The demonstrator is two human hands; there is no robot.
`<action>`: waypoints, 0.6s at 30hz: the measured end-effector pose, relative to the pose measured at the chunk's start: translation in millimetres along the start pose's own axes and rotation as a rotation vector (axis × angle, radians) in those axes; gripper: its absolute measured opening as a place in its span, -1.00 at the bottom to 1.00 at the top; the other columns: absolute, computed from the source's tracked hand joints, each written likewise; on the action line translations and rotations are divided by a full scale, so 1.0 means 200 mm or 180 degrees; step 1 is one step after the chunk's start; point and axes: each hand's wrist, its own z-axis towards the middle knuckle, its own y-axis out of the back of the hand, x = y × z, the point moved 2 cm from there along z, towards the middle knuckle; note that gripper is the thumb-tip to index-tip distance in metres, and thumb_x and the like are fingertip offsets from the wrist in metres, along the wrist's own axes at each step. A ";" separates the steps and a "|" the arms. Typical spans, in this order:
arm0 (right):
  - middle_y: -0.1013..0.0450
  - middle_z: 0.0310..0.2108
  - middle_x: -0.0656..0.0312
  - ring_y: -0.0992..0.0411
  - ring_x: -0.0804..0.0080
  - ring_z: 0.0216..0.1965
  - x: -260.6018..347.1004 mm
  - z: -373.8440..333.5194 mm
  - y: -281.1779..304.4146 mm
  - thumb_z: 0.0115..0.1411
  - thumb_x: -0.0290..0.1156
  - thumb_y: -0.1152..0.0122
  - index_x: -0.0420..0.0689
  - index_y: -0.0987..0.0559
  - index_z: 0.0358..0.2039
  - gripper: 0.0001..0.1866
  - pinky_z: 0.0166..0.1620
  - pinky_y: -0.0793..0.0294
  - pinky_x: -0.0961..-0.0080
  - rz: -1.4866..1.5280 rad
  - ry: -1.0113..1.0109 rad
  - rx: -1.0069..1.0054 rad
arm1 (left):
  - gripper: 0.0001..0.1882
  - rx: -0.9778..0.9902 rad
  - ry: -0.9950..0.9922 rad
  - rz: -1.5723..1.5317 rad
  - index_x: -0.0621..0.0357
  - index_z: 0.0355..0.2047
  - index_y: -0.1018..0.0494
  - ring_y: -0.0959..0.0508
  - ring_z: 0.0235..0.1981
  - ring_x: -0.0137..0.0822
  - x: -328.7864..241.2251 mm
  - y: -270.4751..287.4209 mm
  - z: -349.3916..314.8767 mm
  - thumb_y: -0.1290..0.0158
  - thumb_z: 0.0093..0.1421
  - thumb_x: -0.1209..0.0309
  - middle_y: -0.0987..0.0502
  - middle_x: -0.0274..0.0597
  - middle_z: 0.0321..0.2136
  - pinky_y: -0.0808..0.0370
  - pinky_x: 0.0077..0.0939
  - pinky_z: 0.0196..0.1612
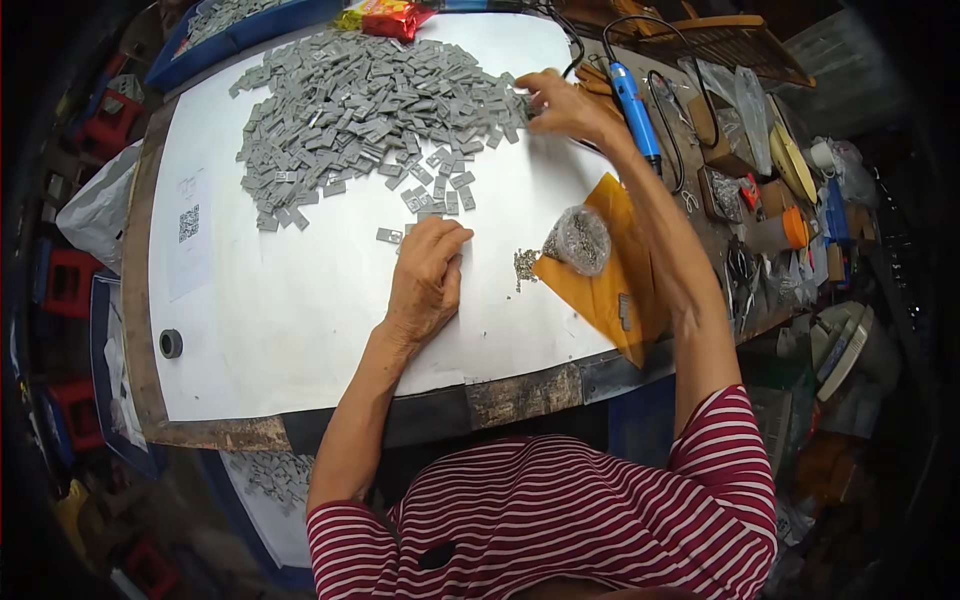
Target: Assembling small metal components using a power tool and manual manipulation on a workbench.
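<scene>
A large heap of small grey rectangular pieces (350, 115) covers the far part of the white table sheet (290, 340). My right hand (565, 108) reaches to the heap's right edge, its fingers apart and close to the outermost pieces. Nearer to me, my left hand (427, 275) rests on the sheet with its fingers curled down and pressed together; what lies under them is hidden. One loose grey piece (388, 235) sits just left of those fingers. Between the hands and to the right is a little scatter of tiny metal parts (525, 267), apart from both hands.
A clear plastic bag of small metal parts (582, 241) stands on a yellow-brown envelope (625, 290). A blue electric screwdriver (632, 105) with a cable lies at the right. At the sheet's left is a dark ring-shaped roll (171, 344). A blue tray (225, 45) stands far left.
</scene>
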 end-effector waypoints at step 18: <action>-0.18 -0.08 -0.10 -0.39 0.02 -0.21 -0.20 0.31 -0.07 -0.36 -0.58 -0.07 -0.11 -0.12 0.19 -0.08 -0.28 -0.47 0.36 -0.0673 0.0334 0.0673 | -0.61 0.0470 -0.0155 0.0154 0.29 -0.21 -0.39 -0.38 -0.10 -0.06 -0.01 -0.04 0.00 -0.03 -0.13 0.70 -0.41 -0.05 -0.23 -0.31 -0.27 -0.03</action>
